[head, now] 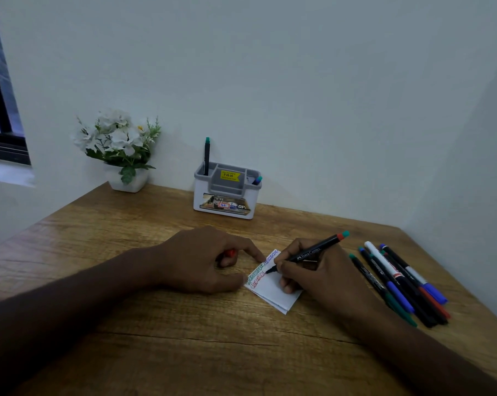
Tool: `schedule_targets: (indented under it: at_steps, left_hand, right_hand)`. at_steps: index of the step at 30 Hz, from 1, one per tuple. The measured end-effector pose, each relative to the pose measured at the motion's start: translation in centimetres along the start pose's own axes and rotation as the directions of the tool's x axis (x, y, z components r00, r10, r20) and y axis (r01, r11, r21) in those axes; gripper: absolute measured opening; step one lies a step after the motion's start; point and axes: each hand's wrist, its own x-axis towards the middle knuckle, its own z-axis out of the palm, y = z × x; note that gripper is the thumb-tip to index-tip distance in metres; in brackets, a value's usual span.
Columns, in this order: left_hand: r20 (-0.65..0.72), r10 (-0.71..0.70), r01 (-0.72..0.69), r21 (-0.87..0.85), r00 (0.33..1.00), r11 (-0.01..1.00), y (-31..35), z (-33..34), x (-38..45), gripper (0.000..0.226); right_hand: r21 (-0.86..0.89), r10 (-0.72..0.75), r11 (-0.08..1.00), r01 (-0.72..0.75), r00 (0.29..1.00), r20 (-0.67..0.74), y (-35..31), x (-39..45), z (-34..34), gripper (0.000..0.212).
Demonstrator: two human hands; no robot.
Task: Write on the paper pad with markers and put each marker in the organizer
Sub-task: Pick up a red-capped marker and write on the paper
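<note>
A small white paper pad (273, 290) lies on the wooden table (161, 338), with green, blue and red scribbled lines along its top edge. My right hand (315, 278) grips a black marker (310, 252) with its tip on the pad at the red line. My left hand (204, 261) rests beside the pad, one finger pressing its corner, its curled fingers holding a red cap (230, 253). The white and grey organizer (226, 192) stands at the back with a green-ended marker (206, 155) upright in it and another marker (257, 180) on its right side.
Several loose markers (398, 284) lie in a bunch to the right of my right hand. A white pot of white flowers (121, 150) stands at the back left. The wall runs close behind the table and on the right.
</note>
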Motion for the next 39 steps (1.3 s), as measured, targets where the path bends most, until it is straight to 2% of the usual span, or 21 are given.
schedule_targets:
  at_steps: [27, 31, 34, 36, 39]
  left_hand:
    - [0.001, -0.003, 0.003, 0.003, 1.000, 1.000, 0.0, 0.1, 0.1, 0.042]
    - [-0.051, -0.012, 0.013, 0.024, 0.999, 1.000, 0.3, 0.6, 0.0, 0.042]
    - [-0.148, -0.029, 0.022, -0.051, 0.989, 0.998, 0.1, 1.1, 0.0, 0.034]
    - [-0.215, -0.037, 0.016, -0.100, 0.976, 0.995, -0.1, 1.3, 0.0, 0.028]
    - [-0.249, -0.025, 0.013, -0.048, 0.968, 0.999, -0.3, 1.4, 0.1, 0.019]
  right_hand:
    - [0.047, 0.030, 0.999, -0.028, 0.998, -0.046, -0.1, 0.1, 0.0, 0.005]
    - [0.221, 0.042, 0.975, -0.014, 0.992, -0.123, -0.1, 0.2, 0.1, 0.005]
    - [0.361, 0.051, 0.932, 0.025, 0.979, -0.199, 0.0, 0.4, -0.1, 0.010]
    - [0.476, 0.063, 0.878, 0.037, 0.979, -0.192, -0.1, 0.4, -0.2, 0.009]
    - [0.645, 0.061, 0.762, 0.046, 0.988, -0.143, -0.5, 0.2, -0.1, 0.027]
